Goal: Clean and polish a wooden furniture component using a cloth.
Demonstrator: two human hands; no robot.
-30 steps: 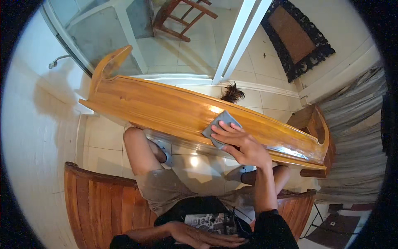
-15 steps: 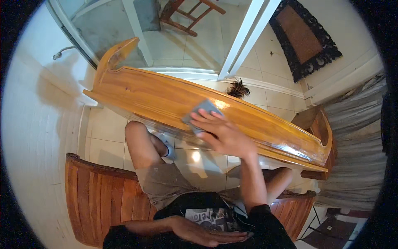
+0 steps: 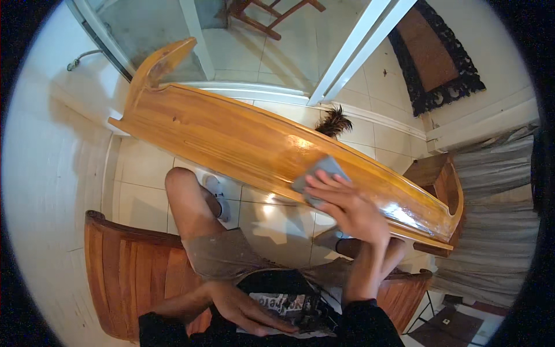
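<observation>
A long, glossy honey-brown wooden table top (image 3: 219,127) with raised, curled ends runs slantwise in front of me. My right hand (image 3: 352,211) presses a flat grey pad (image 3: 325,169) onto its surface, right of the middle and close to the near edge. The fingers lie over the pad and cover part of it; whether it is cloth or something stiffer I cannot make out. Across my lap rests my left hand (image 3: 245,309), fingers stretched out and holding nothing, apart from the table.
I sit on a slatted reddish wooden bench (image 3: 136,272). Behind the table are a dark feather duster (image 3: 334,122), a sliding glass door's white frame (image 3: 352,52) and a brown mat with black edging (image 3: 433,58). Grey curtains (image 3: 491,202) hang at the right, a white wall (image 3: 52,191) at the left.
My right hand has slid the grey pad rightward and slightly nearer along the table top. My left hand has shifted a little left on my lap. The whole view has tilted slightly.
</observation>
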